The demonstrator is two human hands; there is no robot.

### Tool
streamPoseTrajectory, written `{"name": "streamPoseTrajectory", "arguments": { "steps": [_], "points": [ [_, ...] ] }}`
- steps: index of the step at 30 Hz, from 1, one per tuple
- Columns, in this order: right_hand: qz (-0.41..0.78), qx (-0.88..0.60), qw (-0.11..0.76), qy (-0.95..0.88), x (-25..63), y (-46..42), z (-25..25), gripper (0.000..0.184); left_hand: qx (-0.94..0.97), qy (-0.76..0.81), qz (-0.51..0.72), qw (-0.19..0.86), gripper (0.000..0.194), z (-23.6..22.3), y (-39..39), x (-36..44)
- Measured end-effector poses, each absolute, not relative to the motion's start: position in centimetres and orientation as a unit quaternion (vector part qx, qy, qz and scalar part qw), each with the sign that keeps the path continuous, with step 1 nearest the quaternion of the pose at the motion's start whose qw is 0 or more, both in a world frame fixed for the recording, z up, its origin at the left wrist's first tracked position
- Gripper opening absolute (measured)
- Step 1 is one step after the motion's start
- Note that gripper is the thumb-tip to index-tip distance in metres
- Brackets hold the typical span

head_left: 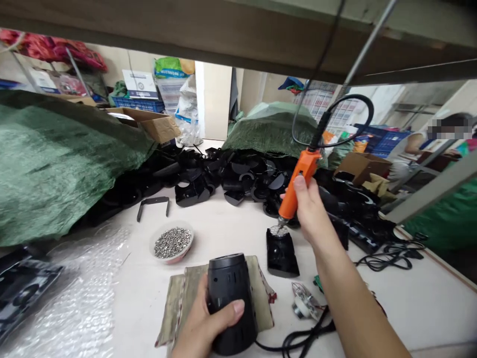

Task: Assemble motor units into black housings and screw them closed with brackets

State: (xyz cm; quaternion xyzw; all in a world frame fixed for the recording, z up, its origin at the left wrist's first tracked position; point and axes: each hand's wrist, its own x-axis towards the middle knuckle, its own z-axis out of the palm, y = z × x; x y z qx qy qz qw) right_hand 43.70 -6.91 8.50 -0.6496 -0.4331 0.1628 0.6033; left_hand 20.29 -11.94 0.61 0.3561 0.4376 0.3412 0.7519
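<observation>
My left hand [208,318] is wrapped round a black cylindrical housing [231,303], which stands on a folded beige cloth [194,283]. A black cable runs out from its base. In my right hand [307,204] is an orange electric screwdriver [300,174], hanging from a cord and pointing down. Its tip is over a small black plastic part [282,253] with screws at its far end; whether it touches them I cannot tell. Left of the housing stands a white bowl [152,246] of small silver screws [173,242]. A small motor with wires [303,303] lies to the right.
Black plastic parts [238,174] are heaped along the back. Bubble wrap [89,293] and green sheeting [63,164] cover the left side. A U-shaped bracket [153,201] lies near the bowl. A shelf [186,30] crosses overhead. Another person [410,149] is at the far right.
</observation>
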Motion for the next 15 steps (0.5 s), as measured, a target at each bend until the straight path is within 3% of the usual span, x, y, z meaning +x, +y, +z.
{"name": "streamPoseTrajectory", "arguments": {
  "steps": [6, 9, 15],
  "points": [
    [0.209, -0.640, 0.597, -0.436, 39.6, -11.2, 7.0, 0.071, 0.367, 0.445, 0.322, 0.751, 0.084, 0.4, -11.7, 20.2],
    [0.223, -0.635, 0.597, -0.436, 38.8, -13.1, 7.0, 0.062, 0.393, 0.437, 0.333, 0.737, 0.080, 0.3, -11.7, 20.3],
    [0.265, -0.437, 0.787, -0.344, 36.7, -14.0, 8.3, 0.045, 0.448, 0.430, 0.319, 0.716, 0.067, 0.9, -11.5, 20.7]
  ]
}}
